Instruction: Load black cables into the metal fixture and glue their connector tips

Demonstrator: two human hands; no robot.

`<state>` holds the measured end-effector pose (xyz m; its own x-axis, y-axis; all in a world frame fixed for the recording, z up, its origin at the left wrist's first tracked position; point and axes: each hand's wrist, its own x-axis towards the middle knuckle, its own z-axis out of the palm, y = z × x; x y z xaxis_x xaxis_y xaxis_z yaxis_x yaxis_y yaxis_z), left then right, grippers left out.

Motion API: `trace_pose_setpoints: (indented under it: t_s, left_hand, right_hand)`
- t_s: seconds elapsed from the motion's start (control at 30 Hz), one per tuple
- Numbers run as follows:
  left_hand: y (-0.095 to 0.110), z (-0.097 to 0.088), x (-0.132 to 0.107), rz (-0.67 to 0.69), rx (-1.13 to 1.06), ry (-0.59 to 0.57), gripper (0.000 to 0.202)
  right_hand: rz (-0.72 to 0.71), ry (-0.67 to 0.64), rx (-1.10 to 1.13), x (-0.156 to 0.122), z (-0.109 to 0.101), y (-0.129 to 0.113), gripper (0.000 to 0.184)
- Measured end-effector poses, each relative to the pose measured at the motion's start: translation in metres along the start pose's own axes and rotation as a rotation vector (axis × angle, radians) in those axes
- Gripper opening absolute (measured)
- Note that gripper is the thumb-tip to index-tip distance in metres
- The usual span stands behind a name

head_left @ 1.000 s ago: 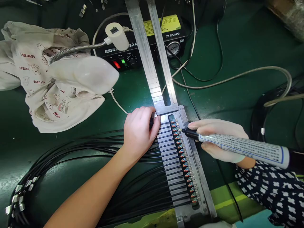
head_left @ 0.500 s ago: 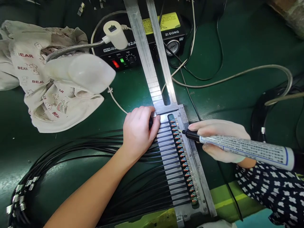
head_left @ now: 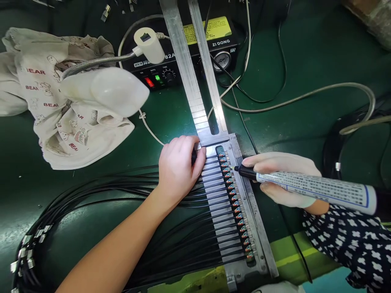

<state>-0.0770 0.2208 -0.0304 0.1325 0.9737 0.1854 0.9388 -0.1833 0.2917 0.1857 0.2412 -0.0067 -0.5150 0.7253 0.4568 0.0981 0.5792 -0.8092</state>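
Observation:
A metal jig [head_left: 233,249] lies across the bench, with a row of black cables [head_left: 189,240] in its slots. Their stripped ends with coloured wires [head_left: 234,198] meet small metal connectors along the right side. My bare left hand [head_left: 179,165] is closed at the jig's upper left edge, thumb on the plate; a dark part shows in its crook, mostly hidden. In my gloved right hand [head_left: 284,171] is a dispensing syringe [head_left: 320,188] with a printed label and black front end, held nearly level. Its tip points left, close to the upper wire ends.
A black dispenser box [head_left: 183,61] with lit switches and a gauge stands behind. At left are a white lamp head [head_left: 119,91] and a printed cloth [head_left: 55,134]. Bundled cables with metal ends [head_left: 27,248] lie lower left. A clear hose [head_left: 320,86] loops at right.
The syringe's rear end has shifted slightly left and up; its tip stays almost in place. My left hand and the jig look unchanged.

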Motion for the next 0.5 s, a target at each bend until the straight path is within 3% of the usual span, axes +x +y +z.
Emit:
trace_pose_setpoints:
  t_s: [0.17,0.5]
  left_hand:
    - [0.0001,0.0006,0.0002,-0.002,-0.012,0.004,0.018]
    - [-0.0003,0.0007,-0.0002,-0.001,-0.009,0.002,0.018]
  right_hand:
    - [-0.031,0.041,-0.049,-0.0028,-0.0028,-0.006,0.027]
    - [-0.008,-0.005,-0.046,-0.0032,-0.0003,-0.0034,0.029]
